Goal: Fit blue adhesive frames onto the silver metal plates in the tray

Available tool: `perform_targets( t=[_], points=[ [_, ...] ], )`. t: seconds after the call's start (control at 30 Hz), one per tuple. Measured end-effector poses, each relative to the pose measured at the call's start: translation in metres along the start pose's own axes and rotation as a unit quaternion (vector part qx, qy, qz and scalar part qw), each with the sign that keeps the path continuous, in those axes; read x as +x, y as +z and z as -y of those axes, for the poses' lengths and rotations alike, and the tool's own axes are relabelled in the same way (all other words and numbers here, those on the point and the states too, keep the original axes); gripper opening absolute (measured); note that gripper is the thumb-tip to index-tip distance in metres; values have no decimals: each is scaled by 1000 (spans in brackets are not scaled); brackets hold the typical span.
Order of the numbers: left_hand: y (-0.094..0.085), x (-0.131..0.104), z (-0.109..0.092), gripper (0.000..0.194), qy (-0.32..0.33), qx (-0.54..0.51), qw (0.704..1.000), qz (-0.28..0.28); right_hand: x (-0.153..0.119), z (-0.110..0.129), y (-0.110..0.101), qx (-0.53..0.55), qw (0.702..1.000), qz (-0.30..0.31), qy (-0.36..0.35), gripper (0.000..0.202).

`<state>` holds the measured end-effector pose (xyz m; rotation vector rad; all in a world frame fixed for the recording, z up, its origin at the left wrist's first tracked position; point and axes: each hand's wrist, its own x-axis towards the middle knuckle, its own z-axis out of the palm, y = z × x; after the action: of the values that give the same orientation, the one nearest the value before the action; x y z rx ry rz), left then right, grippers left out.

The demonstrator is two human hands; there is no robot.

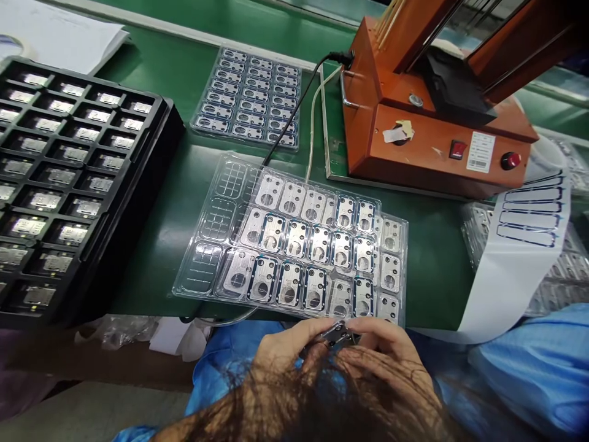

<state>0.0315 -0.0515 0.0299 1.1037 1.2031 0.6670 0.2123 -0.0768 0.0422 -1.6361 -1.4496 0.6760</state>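
Note:
Both my hands meet at the bottom middle, partly veiled by strands of dark hair. My left hand (283,353) and my right hand (386,353) pinch one small metal plate part (339,334) between their fingertips, just below the near edge of a clear plastic tray (207,258). That tray holds rows of metal plates with round holes, several of them edged in blue. Its left column of pockets holds nothing.
A black tray stack (151,178) of small parts stands at the left. A second clear tray (251,95) lies further back. An orange machine (427,116) with cables stands at the right rear. A white liner strip (515,258) with blue outlines drapes at right.

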Motion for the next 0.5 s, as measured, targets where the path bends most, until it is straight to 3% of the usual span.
perform_targets(
  t=[0.07, 0.13, 0.37, 0.5],
  points=[
    [-1, -1, -5, 36, 4, -24, 1000, 17, 2, 1, 3, -34, 995, 0, -94, 8],
    [-1, -1, -9, 36, 13, -38, 999, 13, 6, 1, 4, -57, 990, -2, -132, 12],
    [6, 2, -3, 41, 64, -70, 995, -16, 6, -2, 9, -42, 994, -16, -95, 12],
    [5, 1, -7, 36, 42, -69, 997, 9, 4, -1, 11, -49, 996, -22, -77, 10]
  ],
)
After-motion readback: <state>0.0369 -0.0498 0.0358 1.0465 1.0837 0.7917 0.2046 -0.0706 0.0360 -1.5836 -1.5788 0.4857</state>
